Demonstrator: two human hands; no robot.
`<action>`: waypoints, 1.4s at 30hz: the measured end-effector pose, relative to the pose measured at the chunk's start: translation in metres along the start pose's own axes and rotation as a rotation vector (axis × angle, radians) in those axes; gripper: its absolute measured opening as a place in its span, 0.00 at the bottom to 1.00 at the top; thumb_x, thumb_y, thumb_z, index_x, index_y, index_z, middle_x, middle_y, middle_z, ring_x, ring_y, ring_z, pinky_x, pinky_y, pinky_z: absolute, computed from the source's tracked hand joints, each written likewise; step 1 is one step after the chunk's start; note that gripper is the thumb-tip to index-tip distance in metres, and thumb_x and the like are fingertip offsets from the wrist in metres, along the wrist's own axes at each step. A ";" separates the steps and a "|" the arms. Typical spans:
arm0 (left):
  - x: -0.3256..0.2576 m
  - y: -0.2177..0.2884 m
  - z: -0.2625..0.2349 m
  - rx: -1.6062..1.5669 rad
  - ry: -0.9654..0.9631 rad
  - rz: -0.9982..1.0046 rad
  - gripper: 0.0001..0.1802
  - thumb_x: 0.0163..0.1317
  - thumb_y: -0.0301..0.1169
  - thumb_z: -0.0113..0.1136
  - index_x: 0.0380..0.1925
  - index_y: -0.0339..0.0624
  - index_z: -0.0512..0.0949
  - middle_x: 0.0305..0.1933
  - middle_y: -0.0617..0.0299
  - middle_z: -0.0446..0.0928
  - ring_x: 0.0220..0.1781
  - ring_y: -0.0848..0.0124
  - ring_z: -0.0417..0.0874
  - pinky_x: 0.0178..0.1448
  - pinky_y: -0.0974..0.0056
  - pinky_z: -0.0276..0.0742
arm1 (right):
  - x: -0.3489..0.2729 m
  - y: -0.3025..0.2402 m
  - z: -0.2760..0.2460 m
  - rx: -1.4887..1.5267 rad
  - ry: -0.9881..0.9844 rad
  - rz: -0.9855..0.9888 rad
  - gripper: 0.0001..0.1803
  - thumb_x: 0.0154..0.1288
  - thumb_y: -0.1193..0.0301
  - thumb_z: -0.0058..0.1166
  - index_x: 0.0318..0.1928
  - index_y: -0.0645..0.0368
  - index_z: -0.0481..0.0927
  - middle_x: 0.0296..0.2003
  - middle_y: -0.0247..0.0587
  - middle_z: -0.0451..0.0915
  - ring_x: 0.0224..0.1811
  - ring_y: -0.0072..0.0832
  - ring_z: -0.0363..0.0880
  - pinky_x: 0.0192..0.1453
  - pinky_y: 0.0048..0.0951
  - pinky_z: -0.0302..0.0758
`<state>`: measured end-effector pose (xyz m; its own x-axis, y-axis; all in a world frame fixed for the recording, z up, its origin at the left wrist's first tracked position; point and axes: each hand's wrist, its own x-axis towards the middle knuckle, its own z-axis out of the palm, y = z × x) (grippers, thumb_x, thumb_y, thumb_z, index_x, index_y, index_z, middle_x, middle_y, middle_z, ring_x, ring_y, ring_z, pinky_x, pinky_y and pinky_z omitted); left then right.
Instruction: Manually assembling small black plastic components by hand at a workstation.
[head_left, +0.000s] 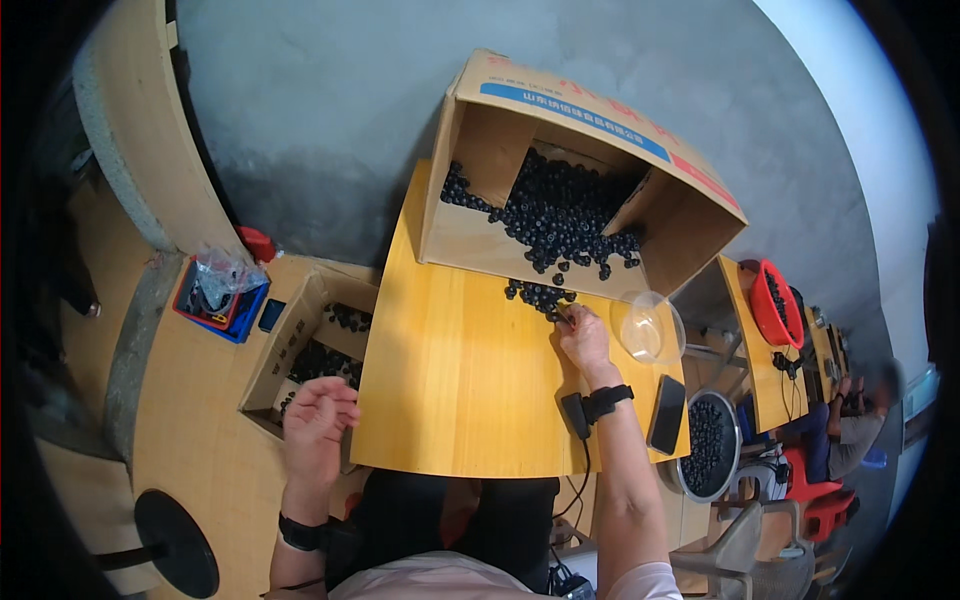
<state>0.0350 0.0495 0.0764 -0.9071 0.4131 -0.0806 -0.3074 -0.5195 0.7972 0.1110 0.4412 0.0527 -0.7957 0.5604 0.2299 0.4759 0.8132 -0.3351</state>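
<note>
head view: right hand pinches black beads beside clear bowl; left hand hangs loosely curled, empty.

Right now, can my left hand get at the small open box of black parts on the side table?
Probably yes. The left hand hovers just beside the small open box, its top is open and nothing lies between them. The right hand is busy at the loose black parts elsewhere.
</note>
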 end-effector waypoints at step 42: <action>-0.084 -0.042 0.113 0.104 -0.678 -0.372 0.11 0.49 0.21 0.65 0.32 0.36 0.74 0.27 0.65 0.76 0.28 0.80 0.75 0.33 0.76 0.71 | -0.218 -0.117 -0.107 1.288 -0.092 -0.202 0.09 0.49 0.80 0.60 0.34 0.64 0.79 0.28 0.37 0.73 0.28 0.21 0.69 0.32 0.19 0.65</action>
<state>0.1571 0.1214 0.1172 -0.3650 0.9310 0.0029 -0.4984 -0.1980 0.8440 0.2688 0.2406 0.1393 -0.8572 0.3930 0.3329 -0.3116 0.1190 -0.9427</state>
